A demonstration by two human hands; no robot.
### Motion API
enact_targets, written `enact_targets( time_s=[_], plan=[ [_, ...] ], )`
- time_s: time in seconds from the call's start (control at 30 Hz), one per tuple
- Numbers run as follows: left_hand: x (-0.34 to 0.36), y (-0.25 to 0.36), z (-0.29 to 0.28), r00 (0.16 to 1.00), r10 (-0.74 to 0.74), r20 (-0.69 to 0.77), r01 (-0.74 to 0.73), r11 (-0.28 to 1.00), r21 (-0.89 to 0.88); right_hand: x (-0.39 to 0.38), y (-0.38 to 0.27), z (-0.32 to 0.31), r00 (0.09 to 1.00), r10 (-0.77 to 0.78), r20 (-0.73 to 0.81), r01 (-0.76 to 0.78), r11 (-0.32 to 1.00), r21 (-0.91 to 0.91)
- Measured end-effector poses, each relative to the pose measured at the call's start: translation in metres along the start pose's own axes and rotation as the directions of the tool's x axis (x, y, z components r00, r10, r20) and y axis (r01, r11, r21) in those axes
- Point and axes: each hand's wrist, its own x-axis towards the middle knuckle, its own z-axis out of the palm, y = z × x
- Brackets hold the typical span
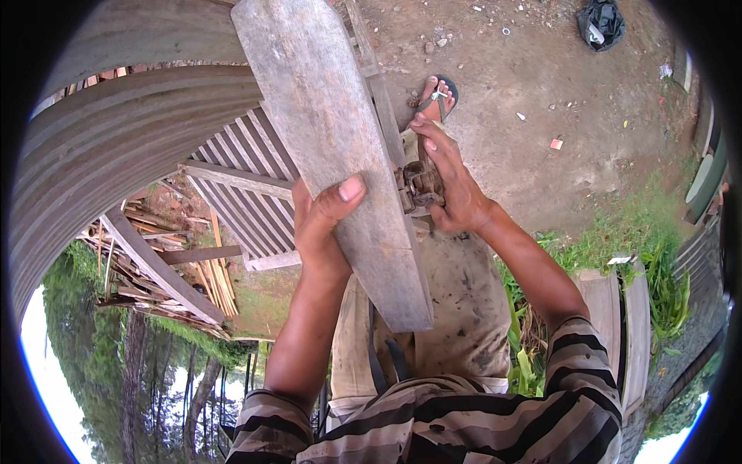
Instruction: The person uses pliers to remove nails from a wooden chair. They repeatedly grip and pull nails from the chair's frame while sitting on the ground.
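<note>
I view remotely: left hand (318, 228) clasping the plank (325, 100), right hand (461, 185) holding a metal-fitted tool (420, 185), perhaps a plane; one-sided support could let the plank twist.

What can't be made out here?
Head view:
Left hand: most fingers hidden behind the wooden board.
Wooden board: far end cut off by the top edge.
Metal piece: partly covered by the right hand, whose grip is unclear.
Black bag: contents too small to tell.
</note>
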Motion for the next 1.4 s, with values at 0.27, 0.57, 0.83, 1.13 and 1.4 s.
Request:
enact_targets(
  time_s=[0.27, 0.57, 0.83, 1.13, 1.4],
  plan=[
    [-0.001, -0.002, 0.002, 0.999, -0.001, -0.054, 0.001, 1.0, 0.005, 0.005, 0.005, 0.002, 1.0, -0.029, 0.005, 0.029, 1.0, -0.007],
    [0.0, 0.002, -0.001, 1.0, -0.004, 0.024, 0.004, 1.0, 0.008, 0.007, 0.012, 0.002, 0.999, -0.048, 0.018, 0.048, 0.999, -0.016],
    [0.001, 0.0, -0.001, 0.999, 0.003, 0.033, -0.003, 1.0, -0.002, 0.008, 0.015, 0.006, 0.998, -0.058, -0.011, 0.057, 0.996, -0.062],
    [0.0, -0.001, -0.001, 0.999, -0.02, -0.041, 0.021, 0.999, 0.026, 0.011, 0.013, 0.006, 0.998, -0.055, -0.04, 0.053, 0.998, -0.046],
    [0.0, 0.0, 0.003, 0.998, -0.003, -0.059, 0.004, 1.0, 0.012, 0.006, 0.018, 0.008, 0.997, -0.057, -0.044, 0.056, 0.998, -0.04]
  ],
)
